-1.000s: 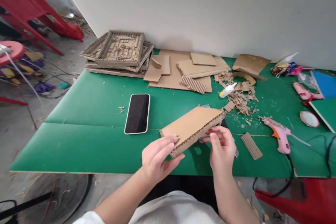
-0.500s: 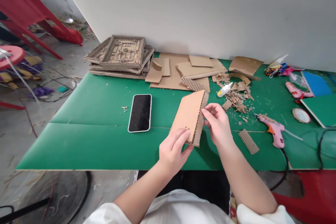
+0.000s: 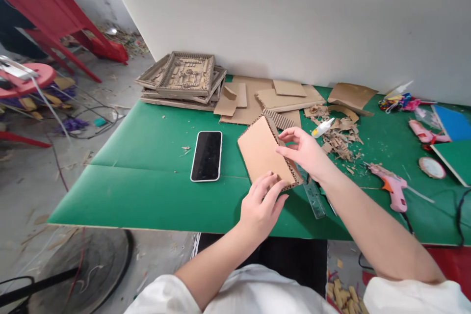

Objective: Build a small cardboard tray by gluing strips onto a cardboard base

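Note:
A thick rectangular piece of corrugated cardboard is held above the green table, its flat face turned toward me. My left hand pinches its near bottom edge between thumb and fingers. My right hand grips its right edge, fingers curled over the fluted side. A clear ruler lies on the table just below the right wrist. A black phone lies face up to the left of the cardboard.
Stacked cardboard frames and flat cardboard sheets sit at the back by the wall. Cardboard scraps, a white glue bottle and a pink glue gun lie at the right. Red furniture stands on the left.
Both hands have turned the cardboard piece from lying nearly flat to upright, then tilted with its face toward me. The piece moved up and left. The ruler is now uncovered.

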